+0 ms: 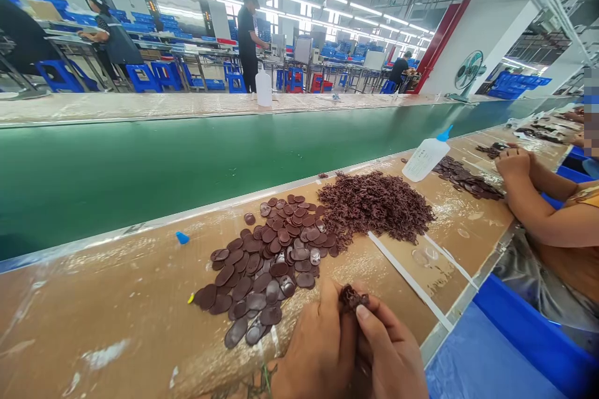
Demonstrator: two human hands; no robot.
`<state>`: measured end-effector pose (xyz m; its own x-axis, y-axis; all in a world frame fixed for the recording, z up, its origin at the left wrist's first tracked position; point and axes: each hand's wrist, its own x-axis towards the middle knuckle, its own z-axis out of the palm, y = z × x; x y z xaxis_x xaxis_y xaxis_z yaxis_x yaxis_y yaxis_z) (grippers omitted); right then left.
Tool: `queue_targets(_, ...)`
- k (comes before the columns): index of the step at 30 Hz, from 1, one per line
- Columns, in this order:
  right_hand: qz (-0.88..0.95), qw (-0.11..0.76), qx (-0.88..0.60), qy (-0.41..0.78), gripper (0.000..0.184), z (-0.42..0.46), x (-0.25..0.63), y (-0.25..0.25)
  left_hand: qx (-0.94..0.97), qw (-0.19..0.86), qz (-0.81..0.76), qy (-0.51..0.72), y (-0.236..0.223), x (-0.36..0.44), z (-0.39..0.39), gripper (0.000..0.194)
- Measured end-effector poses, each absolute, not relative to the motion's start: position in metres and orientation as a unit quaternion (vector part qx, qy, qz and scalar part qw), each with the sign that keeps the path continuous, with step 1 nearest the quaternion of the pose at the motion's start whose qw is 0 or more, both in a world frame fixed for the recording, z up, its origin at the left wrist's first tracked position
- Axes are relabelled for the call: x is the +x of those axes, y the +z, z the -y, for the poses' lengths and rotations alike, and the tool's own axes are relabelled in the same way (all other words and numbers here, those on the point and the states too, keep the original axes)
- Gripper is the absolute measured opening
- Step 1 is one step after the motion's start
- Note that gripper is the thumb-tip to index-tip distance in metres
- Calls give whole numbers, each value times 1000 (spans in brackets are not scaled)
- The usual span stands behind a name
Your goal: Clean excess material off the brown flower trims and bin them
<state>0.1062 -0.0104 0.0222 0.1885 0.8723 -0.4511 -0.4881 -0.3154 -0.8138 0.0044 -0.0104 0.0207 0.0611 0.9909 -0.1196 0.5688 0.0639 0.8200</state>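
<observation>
Just in front of the heap of curled brown pieces point(377, 206), the left hand point(316, 343) and the right hand point(393, 346) meet above the worktop point(116, 299). One dark brown cluster point(352, 300) is located between them. The grip is narrow on both sides: the left fingers bear against the cluster, and the right thumb presses on its near edge. Finger positions underneath are hidden.

To the left of the heap, touching its edge, lies a spread of flat brown oval discs point(253, 262); several have a shiny face. Farther left are a blue cap point(182, 237) and a small yellow piece point(191, 298). Beyond the heap to the right is a white bottle point(425, 160) with a blue tip. A white strip point(409, 280) runs from the heap toward the near edge. Behind the heap extends a green belt point(187, 162). Well to the right, a co-worker's hand point(512, 163) is positioned beside a second disc pile point(468, 179).
</observation>
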Motion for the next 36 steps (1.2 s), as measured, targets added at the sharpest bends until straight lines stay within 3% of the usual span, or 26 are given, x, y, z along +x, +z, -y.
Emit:
queue_targets(4,170,560,-537,608,35,12,104,25,645,355,-627,254,16,4,12,46)
queue_targets(17,157,493,-554,652,37,9,114,25,727,312,-550,268,16,-1,7,35)
queue_targets(26,154,541,-487,669,23,13,111,25,696,284,-535,386,15,0,18,38)
queue_targets(36,125,550,-480,671,23,15,110,20,709,302,-531,352,23,-4,16,34)
